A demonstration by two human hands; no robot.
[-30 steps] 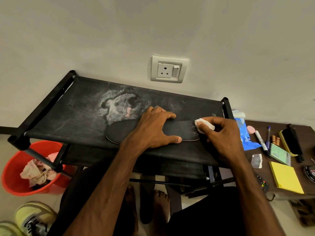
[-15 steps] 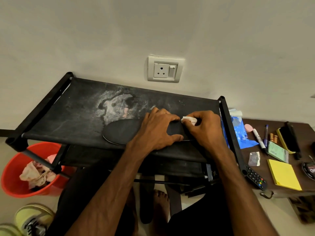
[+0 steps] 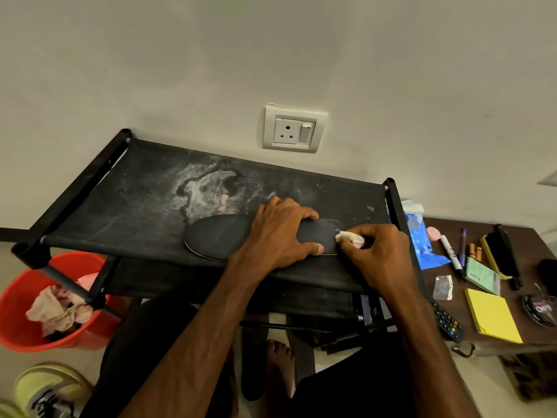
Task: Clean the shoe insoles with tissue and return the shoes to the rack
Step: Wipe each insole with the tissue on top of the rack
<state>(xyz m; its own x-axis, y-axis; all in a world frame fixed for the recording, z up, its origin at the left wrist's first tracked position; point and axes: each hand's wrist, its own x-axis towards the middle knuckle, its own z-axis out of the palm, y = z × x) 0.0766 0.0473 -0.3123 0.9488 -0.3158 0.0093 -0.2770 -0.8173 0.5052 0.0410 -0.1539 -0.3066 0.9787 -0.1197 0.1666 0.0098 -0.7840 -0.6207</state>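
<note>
Right hand (image 3: pixel 379 260): its fingers (image 3: pixel 370 233) are curled and pinch a small white wad of tissue (image 3: pixel 349 239), pressing it onto the right end of the insole.
Left hand (image 3: pixel 277 236): its fingers (image 3: pixel 289 206) arch across the middle of the insole, fingertips on the far edge and thumb on the near edge, pressing it flat.
Insole (image 3: pixel 217 236): dark and flat, lying lengthwise on the front part of the rack's top shelf, with its rounded end pointing left.
Rack (image 3: pixel 120 206): a black frame with a black fabric top shelf that carries a pale dusty stain just behind the insole; the rack stands against a plain wall.
Wall socket (image 3: pixel 294 129): white, on the wall above the rack.
Bucket (image 3: pixel 18 312): red, on the floor under the rack's left end, holding crumpled used tissues (image 3: pixel 57 309).
Shoe (image 3: pixel 45 390): pale yellow-green, on the floor at the lower left, blurred.
Desk (image 3: pixel 530 239): dark brown, just right of the rack, carrying a blue packet (image 3: pixel 422 242), a marker (image 3: pixel 450 251), a yellow pad of sticky notes (image 3: pixel 492 315) and a remote control (image 3: pixel 447 322).
</note>
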